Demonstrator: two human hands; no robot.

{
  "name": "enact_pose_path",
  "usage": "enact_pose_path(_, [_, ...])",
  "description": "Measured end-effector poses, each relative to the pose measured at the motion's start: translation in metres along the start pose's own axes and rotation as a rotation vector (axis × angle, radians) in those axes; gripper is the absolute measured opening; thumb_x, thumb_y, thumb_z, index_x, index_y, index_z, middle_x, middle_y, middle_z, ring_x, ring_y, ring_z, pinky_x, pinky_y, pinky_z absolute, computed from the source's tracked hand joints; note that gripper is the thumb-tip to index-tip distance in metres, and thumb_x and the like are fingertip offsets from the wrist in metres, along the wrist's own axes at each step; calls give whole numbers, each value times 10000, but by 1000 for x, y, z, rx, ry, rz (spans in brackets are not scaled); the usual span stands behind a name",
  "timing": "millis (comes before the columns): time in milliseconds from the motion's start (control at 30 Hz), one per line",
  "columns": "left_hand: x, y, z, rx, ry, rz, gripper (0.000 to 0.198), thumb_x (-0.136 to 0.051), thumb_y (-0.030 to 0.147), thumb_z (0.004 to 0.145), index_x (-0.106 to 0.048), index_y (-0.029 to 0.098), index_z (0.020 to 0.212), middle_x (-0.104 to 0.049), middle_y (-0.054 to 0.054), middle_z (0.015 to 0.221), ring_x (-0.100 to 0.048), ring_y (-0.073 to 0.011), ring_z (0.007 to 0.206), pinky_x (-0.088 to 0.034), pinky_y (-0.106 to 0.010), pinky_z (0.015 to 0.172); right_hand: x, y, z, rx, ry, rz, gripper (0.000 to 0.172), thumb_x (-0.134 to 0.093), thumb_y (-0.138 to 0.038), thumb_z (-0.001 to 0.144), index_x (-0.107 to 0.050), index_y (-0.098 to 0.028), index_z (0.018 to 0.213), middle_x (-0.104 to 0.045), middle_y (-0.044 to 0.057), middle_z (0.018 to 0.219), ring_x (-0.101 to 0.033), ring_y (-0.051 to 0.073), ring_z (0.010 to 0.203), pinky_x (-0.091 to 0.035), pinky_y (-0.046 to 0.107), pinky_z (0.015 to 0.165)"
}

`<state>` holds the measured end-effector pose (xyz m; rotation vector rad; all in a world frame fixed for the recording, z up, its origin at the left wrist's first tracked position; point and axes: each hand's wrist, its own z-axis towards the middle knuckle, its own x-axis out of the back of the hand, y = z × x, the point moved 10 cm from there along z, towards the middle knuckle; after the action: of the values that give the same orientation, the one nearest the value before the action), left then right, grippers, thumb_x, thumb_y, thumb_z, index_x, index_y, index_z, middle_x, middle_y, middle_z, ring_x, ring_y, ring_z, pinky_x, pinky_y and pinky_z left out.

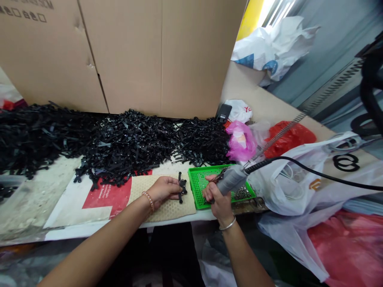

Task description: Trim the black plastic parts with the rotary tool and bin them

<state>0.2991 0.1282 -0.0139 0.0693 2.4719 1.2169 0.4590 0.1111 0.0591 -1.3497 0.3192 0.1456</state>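
Closest of all, your left forearm [98, 243] and right forearm [247, 253] stretch out from the bottom edge, a bracelet [149, 200] on one wrist and a bangle [228, 224] on the other. And look at that left hand [163, 191]: thumb and fingers pinched on a little cluster of black pieces [183, 185], right over the tan mat [167, 213], near its right edge. Across from it, your right hand [220, 197] curls firmly around a grey tool [231, 179] above the green basket [203, 206], where small metal bits [241, 193] lie toward the right. A black cable [299, 158] runs from the tool's rear, and a coiled spring [283, 132] slants up nearby; what the tip touches, I cannot tell. You look to be at the lining-up step, pieces presented on one side, tool at the ready on the other. What this calls for, I'd judge, is a steady pinch and a square meeting of tip and piece. Beyond, heaps of black strips [131, 143] crowd the tabletop [32, 207] before a tall cardboard panel [128, 52].
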Motion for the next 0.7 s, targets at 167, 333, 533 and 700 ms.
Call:
enact_pose_path(167, [-1, 1, -1, -1, -11, -17, 222, -805, 158, 492, -642, 98, 630, -659, -40, 668, -612, -116, 629, -517, -221, 614, 0, 1, 0, 1, -1, 8, 219, -715, -391, 801, -601, -214, 861, -372, -81, 496, -335, 95, 395, -321, 234, 436])
enact_pose_path(333, [0, 0, 0, -10, -16, -24, 234, -795, 162, 501, -649, 95, 673, -673, -55, 698, -627, -130, 656, -524, -237, 637, 2, -6, 1, 9, 25, 1, 236, -699, -377, 796, -612, -204, 930, -379, -83, 493, -345, 96, 403, -346, 236, 451])
enact_pose_path(533, [2, -2, 4, -22, -10, -27, 198, -780, 144, 503, -628, 100, 621, -641, -29, 648, -599, -110, 609, -519, -235, 625, -25, -34, 19, 107, 57, 203, 241, -664, -413, 799, -586, -219, 919, -327, -106, 469, -285, 80, 385, -352, 211, 462])
enact_pose_path(700, [1, 0, 4, -23, -6, -49, 187, -769, 136, 500, -628, 100, 617, -620, -19, 619, -584, -107, 588, -523, -242, 613, -56, -16, 40, 56, 101, 257, 296, -670, -467, 766, -565, -218, 890, -324, -112, 471, -282, 74, 384, -345, 198, 453])
